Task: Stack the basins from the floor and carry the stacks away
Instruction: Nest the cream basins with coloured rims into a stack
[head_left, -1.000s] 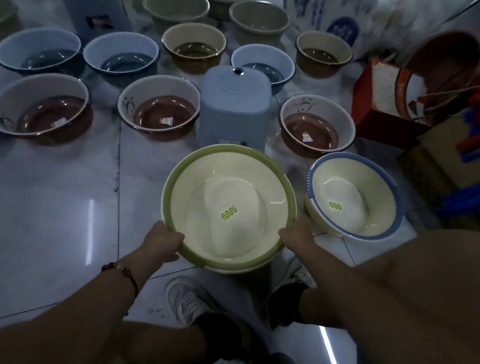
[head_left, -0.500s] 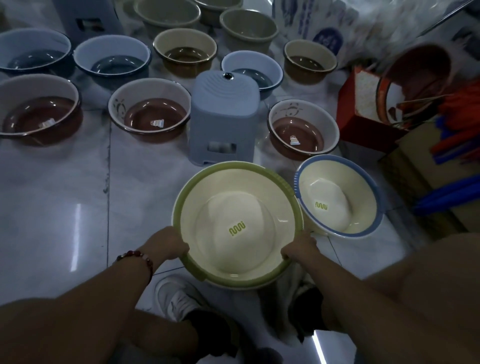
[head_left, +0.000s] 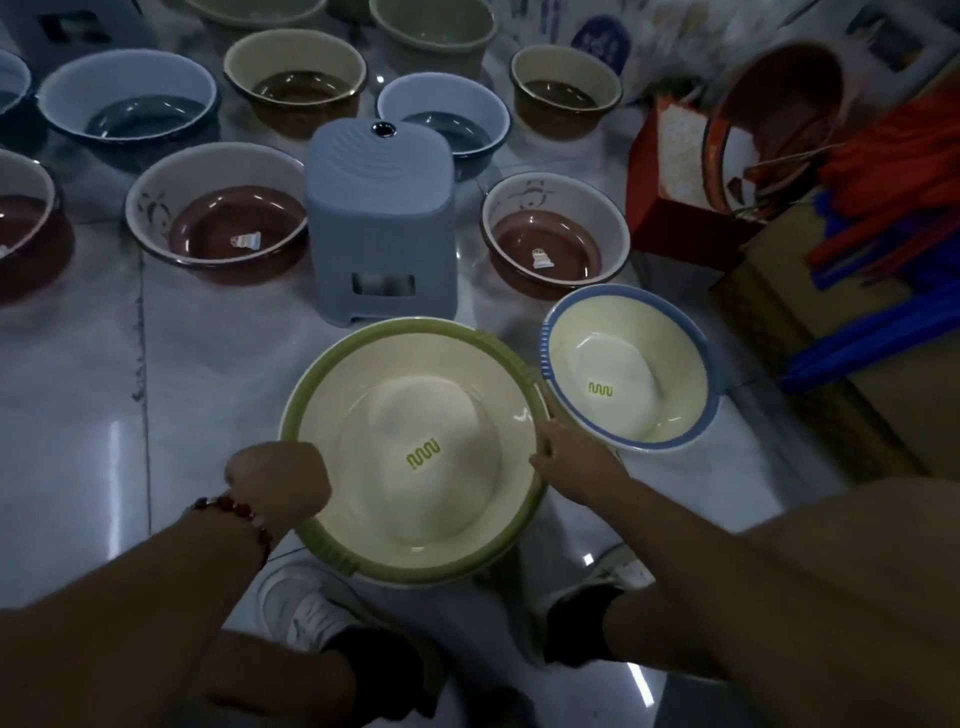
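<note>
Cream plastic with a green rim, that's the big round basin (head_left: 415, 457) we've got in both hands, held low over the glossy pale tiled floor (head_left: 78, 389) just above our two white sneakers (head_left: 306, 613). Our left hand (head_left: 278, 480) is clenched over the near-left rim, fingers wrapped on the edge, with a red bead bracelet (head_left: 234, 512) on that wrist. Our right hand (head_left: 569, 465) pinches the right rim; we can't make out how the fingers sit under it.

Counting what's around: one cream basin with a blue rim (head_left: 631, 366) sits just beside ours on the right, the rims nearly touching. Three white basins with brown bottoms (head_left: 218, 228) sit further out, one cut off at the left edge. Three pale blue basins (head_left: 130, 104) are behind those, one barely in frame, plus two cream basins with brown bottoms (head_left: 296, 78) and at least two more pale ones clipped at the top.

One grey-blue plastic stool (head_left: 379, 218) stands right ahead of our basin, close to its far rim. To the right it's crowded: a red box (head_left: 675, 208), a tipped brown basin (head_left: 779, 114) and a cardboard box (head_left: 831, 364) of red and blue sticks. Open floor is all on the left.
</note>
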